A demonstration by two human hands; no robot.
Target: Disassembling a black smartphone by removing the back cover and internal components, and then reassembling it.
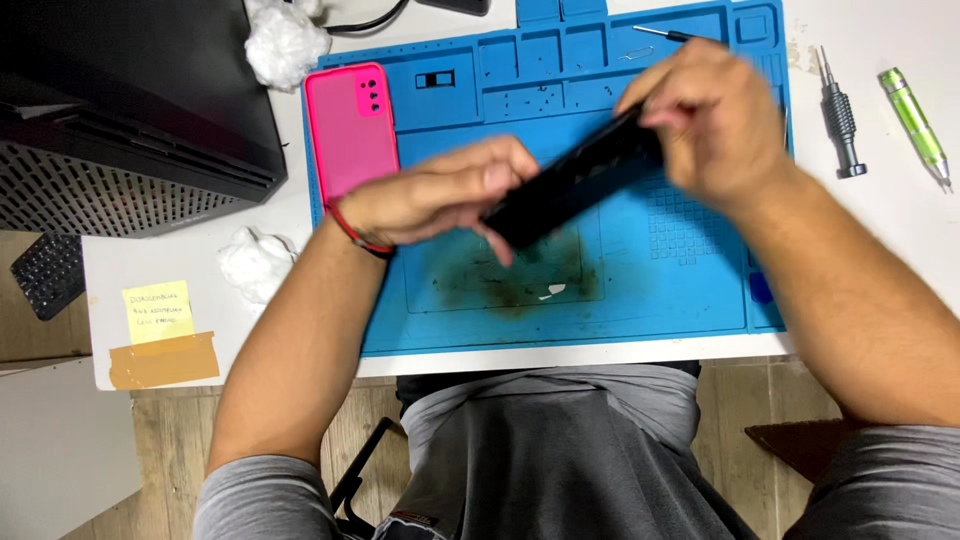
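Hands first: I see my left hand (440,195) and right hand (705,115) both gripping what looks like a black phone (570,185), blurred, above the blue mat (640,290), pink case (352,128) nearby.

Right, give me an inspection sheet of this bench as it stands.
Surface: blue work mat on a white table, dark stain at the mat's middle.
Job's things: black phone held tilted above the mat; pink phone case lying on the mat's left part.
Clutter: two white wads, yellow note, tan tape.
Tools: dark screwdriver, green screwdriver on the table, right of the mat.
Grippers: left hand and right hand both grip the phone.
Cables: black cable at top edge.
Surroundings: black machine, keyboard, wooden floor.
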